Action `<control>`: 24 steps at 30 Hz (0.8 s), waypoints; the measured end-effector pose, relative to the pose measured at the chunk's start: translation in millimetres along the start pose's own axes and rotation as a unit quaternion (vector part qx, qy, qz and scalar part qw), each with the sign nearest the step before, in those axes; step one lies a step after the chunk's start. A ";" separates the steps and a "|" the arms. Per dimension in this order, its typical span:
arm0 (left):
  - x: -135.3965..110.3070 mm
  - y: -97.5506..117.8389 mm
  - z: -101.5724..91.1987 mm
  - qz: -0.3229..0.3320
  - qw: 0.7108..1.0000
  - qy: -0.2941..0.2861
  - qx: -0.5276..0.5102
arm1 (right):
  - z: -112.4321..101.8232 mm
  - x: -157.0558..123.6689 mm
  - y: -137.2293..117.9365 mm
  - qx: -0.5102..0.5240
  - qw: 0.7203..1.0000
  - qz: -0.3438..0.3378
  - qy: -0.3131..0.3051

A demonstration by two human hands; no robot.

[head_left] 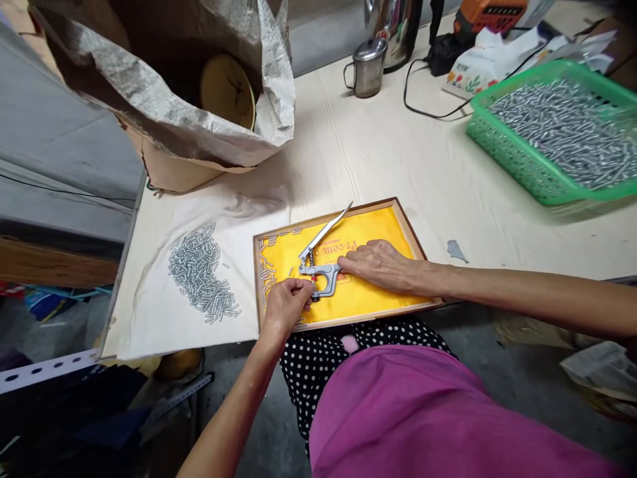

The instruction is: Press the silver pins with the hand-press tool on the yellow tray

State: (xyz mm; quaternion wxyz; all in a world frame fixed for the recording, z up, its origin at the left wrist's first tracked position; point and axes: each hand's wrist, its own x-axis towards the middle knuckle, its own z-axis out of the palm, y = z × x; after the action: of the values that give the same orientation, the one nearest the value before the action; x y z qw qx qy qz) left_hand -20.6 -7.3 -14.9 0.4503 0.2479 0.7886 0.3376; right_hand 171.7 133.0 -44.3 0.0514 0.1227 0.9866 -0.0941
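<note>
A grey snap-fastener pliers (326, 271) with a long silver lever (326, 232) raised lies over a yellow sheet in a shallow wood-edged tray (348, 320). My right hand (381, 265) is closed at the right end of the pliers' grey frame, fingers curled down on it. At the jaw, beside a small red part, my left hand (288, 302) pinches with thumb and forefinger; whatever it holds is too small to make out. Small spring-like metal pieces (267, 272) lie along the tray's left side, partly behind my left hand.
Left of the tray, a heap of small metal pieces (199, 275) rests on white cloth (154, 318). A large open sack (279, 99) stands behind. A green basket (522, 172) of metal pieces is at right, near a metal cup (368, 70) and black cable (432, 116).
</note>
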 end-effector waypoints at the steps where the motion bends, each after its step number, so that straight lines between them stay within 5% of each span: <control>1: 1.1 1.3 -1.5 -0.001 1.000 -0.012 0.020 | 2.6 0.2 0.5 -0.002 1.000 -0.002 0.002; 10: -1.5 16.1 -2.7 -0.084 0.991 -0.061 0.085 | 15.9 0.0 -5.7 -0.031 0.997 -0.012 0.064; 18: -5.3 3.4 -2.1 -0.096 0.993 -0.044 0.052 | -17.5 5.8 15.2 -0.018 0.992 -0.001 0.124; 24: -4.8 3.5 -0.9 -0.094 0.993 -0.047 0.054 | -29.1 21.7 26.0 -0.041 0.997 0.007 0.062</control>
State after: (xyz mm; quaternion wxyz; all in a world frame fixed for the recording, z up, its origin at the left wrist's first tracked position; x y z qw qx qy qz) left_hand -18.8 -8.6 -9.3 0.5026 0.2124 0.8033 0.2387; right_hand 155.0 168.5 -23.1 -0.0040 0.1328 0.9901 -0.0459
